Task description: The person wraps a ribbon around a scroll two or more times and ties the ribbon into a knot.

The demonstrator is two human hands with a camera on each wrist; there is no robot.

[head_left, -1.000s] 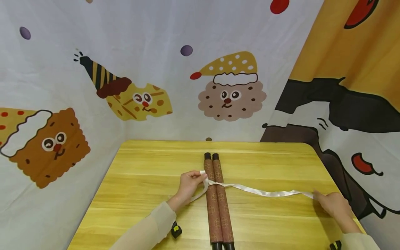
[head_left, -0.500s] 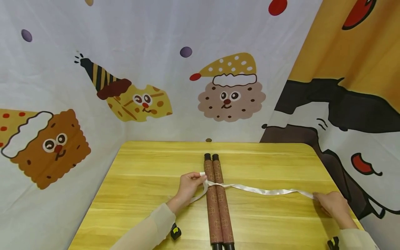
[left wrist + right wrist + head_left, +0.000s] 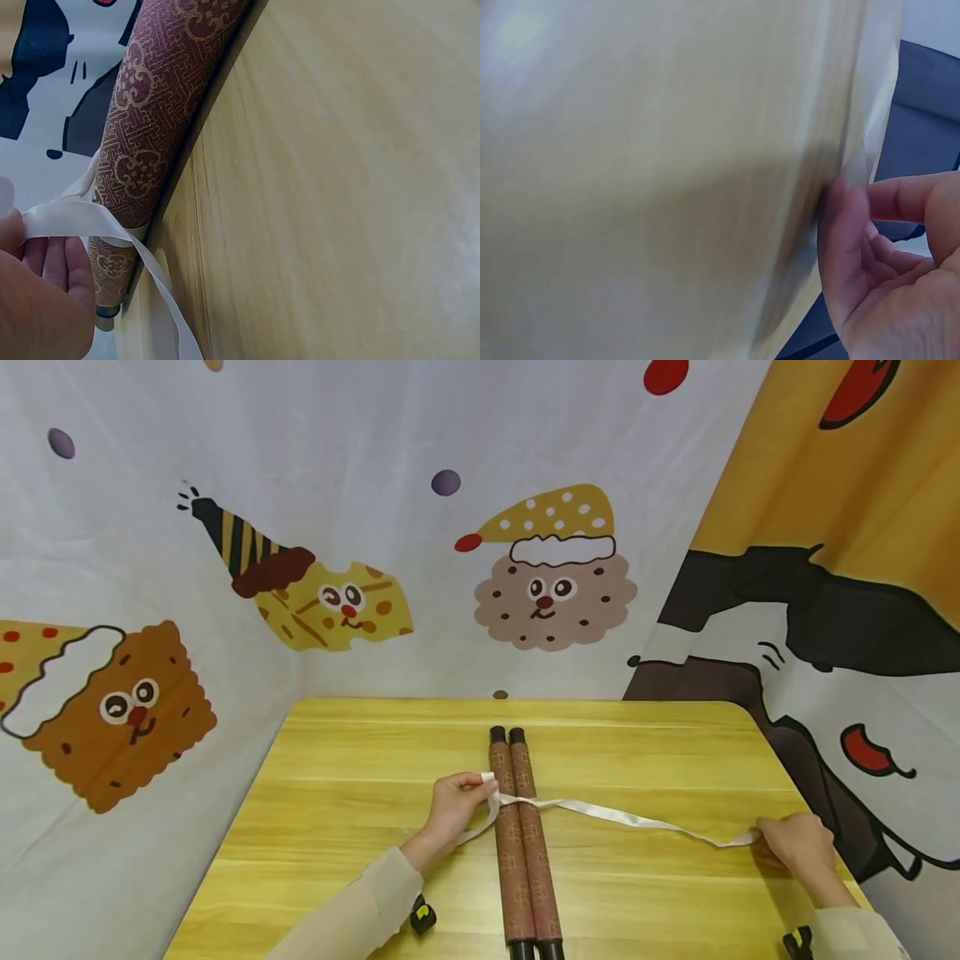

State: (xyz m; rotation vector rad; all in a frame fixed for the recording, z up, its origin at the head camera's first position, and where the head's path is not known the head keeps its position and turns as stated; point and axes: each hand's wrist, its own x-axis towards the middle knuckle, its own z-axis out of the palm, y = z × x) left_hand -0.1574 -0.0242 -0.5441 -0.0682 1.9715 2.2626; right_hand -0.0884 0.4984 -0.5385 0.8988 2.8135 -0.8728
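Note:
Two scrolls in brown-red patterned cloth with black end knobs lie side by side on the table, the left scroll (image 3: 510,852) and the right scroll (image 3: 536,852). A white satin ribbon (image 3: 622,816) goes around both of them above their middle. My left hand (image 3: 452,810) pinches the ribbon between thumb and fingers just left of the scrolls. In the left wrist view a length of the ribbon (image 3: 166,289) hangs down from there beside the patterned cloth. Far to the right, my right hand (image 3: 798,852) pinches the other end, with the ribbon sagging slightly near it.
The wooden table (image 3: 360,743) ends at a back edge against a printed cloth backdrop (image 3: 375,443). Black straps with yellow marks sit at both wrists, the left strap (image 3: 423,914) and the right strap (image 3: 799,942). The right hand is close to the table's right edge.
My right hand has shifted slightly, and the ribbon near it now dips lower before reaching the fingers. The left hand and the scrolls stay in place.

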